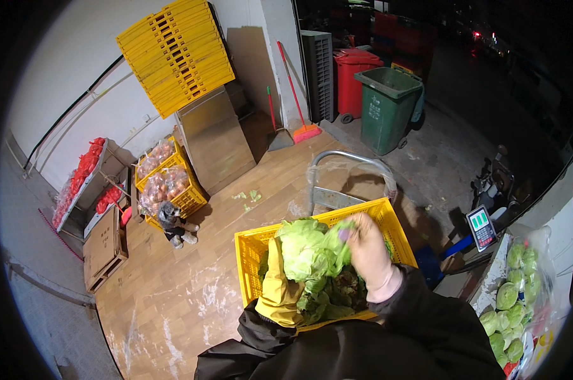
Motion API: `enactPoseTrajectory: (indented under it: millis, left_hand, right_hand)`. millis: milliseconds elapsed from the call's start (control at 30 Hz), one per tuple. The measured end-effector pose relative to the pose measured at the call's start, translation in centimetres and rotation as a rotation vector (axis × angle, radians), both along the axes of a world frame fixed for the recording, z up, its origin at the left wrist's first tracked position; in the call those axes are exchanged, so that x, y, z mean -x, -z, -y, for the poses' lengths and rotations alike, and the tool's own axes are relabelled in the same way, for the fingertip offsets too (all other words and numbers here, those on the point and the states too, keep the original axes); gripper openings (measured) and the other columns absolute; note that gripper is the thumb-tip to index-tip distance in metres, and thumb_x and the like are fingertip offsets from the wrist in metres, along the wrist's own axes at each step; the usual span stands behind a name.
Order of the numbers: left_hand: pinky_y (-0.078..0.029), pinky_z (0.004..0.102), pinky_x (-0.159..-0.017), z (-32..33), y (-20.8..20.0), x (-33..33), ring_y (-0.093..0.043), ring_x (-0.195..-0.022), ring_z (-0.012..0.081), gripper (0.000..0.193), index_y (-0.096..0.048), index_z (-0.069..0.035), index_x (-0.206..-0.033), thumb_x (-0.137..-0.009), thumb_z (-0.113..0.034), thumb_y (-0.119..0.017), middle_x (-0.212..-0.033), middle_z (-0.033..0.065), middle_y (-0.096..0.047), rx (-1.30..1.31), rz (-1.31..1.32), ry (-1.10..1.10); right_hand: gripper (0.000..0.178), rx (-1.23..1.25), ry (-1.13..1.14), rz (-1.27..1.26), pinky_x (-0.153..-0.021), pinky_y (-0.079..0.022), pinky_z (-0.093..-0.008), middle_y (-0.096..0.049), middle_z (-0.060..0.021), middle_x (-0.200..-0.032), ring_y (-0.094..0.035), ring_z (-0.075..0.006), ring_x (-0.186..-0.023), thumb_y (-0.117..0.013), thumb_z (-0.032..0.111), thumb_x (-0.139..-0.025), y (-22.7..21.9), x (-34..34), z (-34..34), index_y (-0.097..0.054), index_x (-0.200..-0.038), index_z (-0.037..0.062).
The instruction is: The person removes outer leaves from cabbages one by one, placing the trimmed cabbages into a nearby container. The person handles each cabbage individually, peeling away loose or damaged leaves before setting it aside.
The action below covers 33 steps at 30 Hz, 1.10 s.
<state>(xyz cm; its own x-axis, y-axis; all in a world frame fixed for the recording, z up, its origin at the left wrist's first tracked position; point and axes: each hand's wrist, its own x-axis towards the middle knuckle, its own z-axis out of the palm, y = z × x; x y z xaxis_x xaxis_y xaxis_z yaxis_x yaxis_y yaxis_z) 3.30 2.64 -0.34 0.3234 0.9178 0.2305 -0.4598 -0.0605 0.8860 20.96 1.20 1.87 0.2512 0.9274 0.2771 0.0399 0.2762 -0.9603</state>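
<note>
A pale green head of lettuce point(304, 249) is held above a yellow plastic crate point(248, 275). My left hand point(279, 292), in a yellow glove, is closed against its left side. At the lettuce's right side my right hand point(370, 256) is closed on an outer leaf point(338, 244). A small purple patch shows at the right fingers; I cannot make out what it is. Darker, wilted lettuce leaves point(337, 294) lie in the crate beneath the head.
A metal trolley handle point(353, 158) rises beyond the crate. A small grey dog point(174, 223) sits on the floor at left, beside yellow crates with bagged onions point(163, 189). Leaf scraps point(253, 195) lie nearby. A digital scale point(481, 228) and wrapped cabbages point(508, 297) stand at right.
</note>
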Motion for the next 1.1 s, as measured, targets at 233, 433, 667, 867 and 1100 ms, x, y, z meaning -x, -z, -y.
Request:
enactPoseTrajectory:
  millis: [233,433,667,867,1100]
  left_hand:
    - [-0.047,0.0386,-0.105,0.1,0.2,1.4,-0.053,-0.128,0.0218,0.078,-0.037,-0.011,-0.148,-0.093,-0.065,-0.049,-0.142,0.0107,-0.051,0.292,0.075,0.145]
    - [-0.044,0.0377,-0.107,-0.9,0.1,2.0,-0.053,-0.126,0.0266,0.076,-0.025,-0.008,-0.153,-0.093,-0.028,-0.067,-0.140,0.0112,-0.052,0.740,0.413,0.293]
    - [-0.044,0.0410,-0.106,-0.5,-0.1,1.1,-0.053,-0.128,0.0278,0.083,-0.031,-0.008,-0.151,-0.092,-0.062,-0.054,-0.147,0.0127,-0.047,0.814,0.123,0.389]
    - [-0.053,0.0417,-0.095,0.0,-1.2,0.5,-0.059,-0.119,0.0263,0.079,-0.043,-0.009,-0.144,-0.094,-0.070,-0.041,-0.138,0.0132,-0.054,0.828,0.187,0.361]
    - [-0.049,0.0388,-0.100,0.0,0.8,1.4,-0.054,-0.125,0.0255,0.072,-0.036,-0.013,-0.149,-0.097,-0.061,-0.047,-0.143,0.0092,-0.050,0.806,0.127,0.422]
  right_hand:
    - [0.046,0.303,0.170,-0.456,-0.085,-0.052,-0.0322,-0.060,-0.0131,-0.123,-0.062,-0.0206,-0.105,-0.049,0.038,-0.103,0.3,-2.6,-2.0,-0.050,-0.134,0.0044]
    - [0.052,-0.271,-0.270,0.871,-0.111,-0.037,-0.0375,-0.044,-0.0204,-0.148,-0.044,-0.0312,-0.135,-0.073,0.035,-0.087,0.0,0.3,0.4,-0.061,-0.127,0.0039]
    - [0.020,-0.033,-0.134,0.367,-0.083,-0.054,-0.0348,-0.069,-0.0133,-0.098,-0.067,-0.0275,-0.095,-0.067,0.013,-0.091,1.8,0.7,-1.3,-0.066,-0.108,0.0019]
    - [0.029,-0.111,-0.105,0.464,-0.089,-0.053,-0.0336,-0.068,-0.0124,-0.103,-0.065,-0.0279,-0.099,-0.063,0.015,-0.094,1.6,-0.4,-1.5,-0.061,-0.121,0.0053]
    - [0.016,-0.022,-0.081,0.593,-0.080,-0.048,-0.0325,-0.066,-0.0093,-0.090,-0.061,-0.0280,-0.082,-0.076,0.017,-0.086,2.2,0.3,-1.1,-0.068,-0.092,0.0043]
